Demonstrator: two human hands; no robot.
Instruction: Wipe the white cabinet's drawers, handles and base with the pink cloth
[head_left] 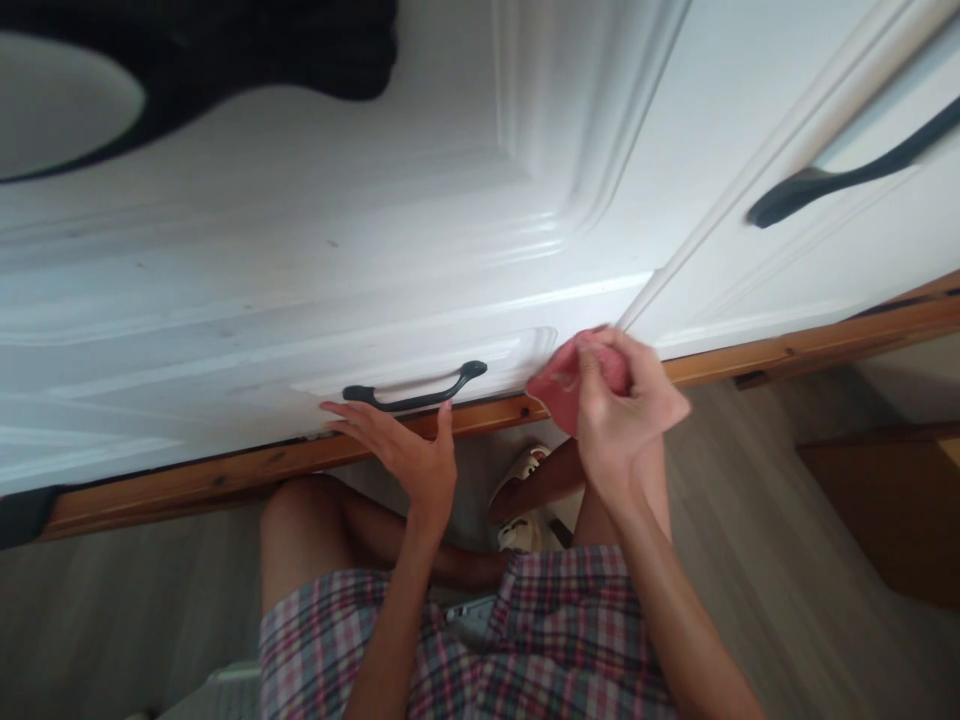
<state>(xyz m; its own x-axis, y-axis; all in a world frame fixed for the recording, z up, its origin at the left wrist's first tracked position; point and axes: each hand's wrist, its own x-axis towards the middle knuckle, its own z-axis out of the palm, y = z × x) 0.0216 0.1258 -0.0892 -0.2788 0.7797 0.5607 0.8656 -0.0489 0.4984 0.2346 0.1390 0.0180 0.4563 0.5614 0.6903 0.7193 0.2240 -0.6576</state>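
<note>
My right hand (pixel 622 405) is closed around a crumpled pink cloth (pixel 559 385), whose loose part hangs toward the lower right corner of a white drawer front (pixel 517 350). Beside the drawer's dark curved handle (pixel 420 400) is my left hand (pixel 409 455), its fingers stretched out and thumb apart. The fingertips are near or against the white front just below the handle; exact contact is hard to make out. Nothing is in that hand.
A large dark handle (pixel 262 60) juts out at the upper left, close to the camera. Another dark handle (pixel 847 180) is on the right-hand door. A wooden rail (pixel 247 470) runs along the bottom. My plaid-clothed legs (pixel 322 620) are below; a brown wooden piece (pixel 885 510) is at right.
</note>
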